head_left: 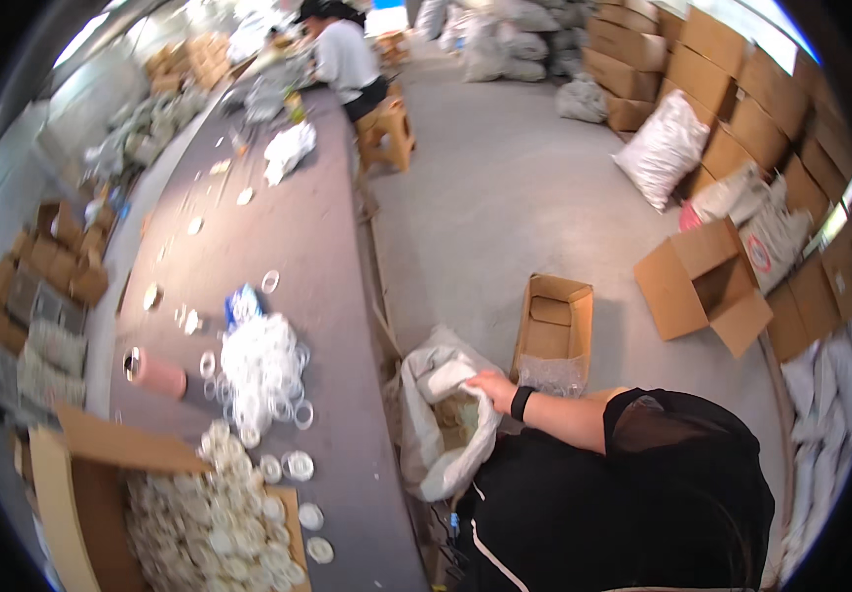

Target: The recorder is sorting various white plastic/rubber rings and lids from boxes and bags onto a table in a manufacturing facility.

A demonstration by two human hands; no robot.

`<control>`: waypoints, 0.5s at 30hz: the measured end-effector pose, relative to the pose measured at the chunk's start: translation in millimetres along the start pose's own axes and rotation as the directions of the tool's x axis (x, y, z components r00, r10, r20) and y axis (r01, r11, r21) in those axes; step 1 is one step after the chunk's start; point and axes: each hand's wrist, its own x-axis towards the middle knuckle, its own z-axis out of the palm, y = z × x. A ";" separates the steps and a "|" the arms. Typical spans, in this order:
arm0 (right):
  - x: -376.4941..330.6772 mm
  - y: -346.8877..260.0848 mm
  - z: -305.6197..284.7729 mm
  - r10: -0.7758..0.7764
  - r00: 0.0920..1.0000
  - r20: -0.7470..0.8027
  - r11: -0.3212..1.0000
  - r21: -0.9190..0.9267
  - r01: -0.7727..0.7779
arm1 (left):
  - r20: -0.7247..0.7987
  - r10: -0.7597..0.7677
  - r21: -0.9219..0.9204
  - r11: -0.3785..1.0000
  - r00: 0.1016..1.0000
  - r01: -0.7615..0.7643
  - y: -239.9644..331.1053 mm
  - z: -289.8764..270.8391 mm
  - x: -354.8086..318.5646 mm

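My right hand (493, 387), with a black band on the wrist, reaches left across my black top and grips the top edge of an open white sack (436, 454). The sack stands on the floor against the side of a long grey table (327, 296), and pale contents show inside it. My left hand is out of sight. On the near part of the table lie a heap of clear plastic rings (263, 370) and a cardboard box (71, 493) full of round white lids.
A pink cylinder (154, 375) lies left of the rings. On the concrete floor stand a narrow open carton (554, 326) and a wider open one (702, 281). Stacked cartons and filled sacks line the right wall. Another person (342, 54) sits at the table's far end beside a wooden stool (386, 133).
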 end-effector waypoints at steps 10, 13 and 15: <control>-5.5 -5.1 -11.4 -0.053 0.996 -0.068 0.999 -0.014 0.052 | 0.229 0.712 -0.873 -0.150 0.663 0.463 275.1 -296.2 -4.5; -8.3 -7.9 -13.2 -0.058 0.996 -0.073 0.998 -0.001 0.058 | 0.051 0.841 -0.864 -0.233 0.538 0.447 349.7 -314.1 -28.6; -16.1 -13.2 -13.1 -0.070 0.992 -0.106 0.996 -0.060 0.064 | -0.035 0.943 -0.929 -0.153 0.330 0.338 386.8 -318.7 -41.4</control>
